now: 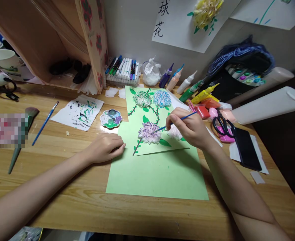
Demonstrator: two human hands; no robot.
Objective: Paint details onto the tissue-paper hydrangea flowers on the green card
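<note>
My right hand [190, 127] is closed around a thin blue paintbrush [188, 116], its tip touching the purple-and-white ruffled paper flower [149, 132]. This raised flower sits on a light green sheet [147, 152] with painted leaves and dark stems. A green-and-white flower [142, 99] and a blue-and-white one [162, 98] stand at the top of the sheet; a pale pink flower [174, 133] is partly behind my right hand. My left hand [107, 147] rests on the table by the sheet's left edge, fingers curled, with nothing visible in it. A flower-shaped palette [111, 118] with paint lies just beyond it.
A second green sheet [157, 177] lies underneath. To the left are a paint-stained tissue [78, 112], another paintbrush [45, 123] and a large makeup brush [24, 137]. Markers [123, 68] and paint bottles [187, 82] line the back; scissors [224, 125] and a phone [246, 149] lie right.
</note>
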